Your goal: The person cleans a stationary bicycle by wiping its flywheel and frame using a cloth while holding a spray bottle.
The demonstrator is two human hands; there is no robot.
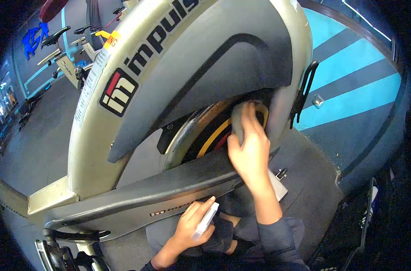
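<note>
The flywheel sits in a narrow gap between the grey guard and lower cover; the right hand reaches in, fingers together, pressing a grey cloth there. Lower, the left hand grips a small white object, apart from the cover.

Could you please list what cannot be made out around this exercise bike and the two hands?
All in the head view:
Grey pad: partly behind the right hand; material unclear.
White object: partly covered by the left hand; kind unclear.
Flywheel: mostly behind the grey cover.
Bike frame: cut off by the top edge.
White label: print too small and blurred.
</note>
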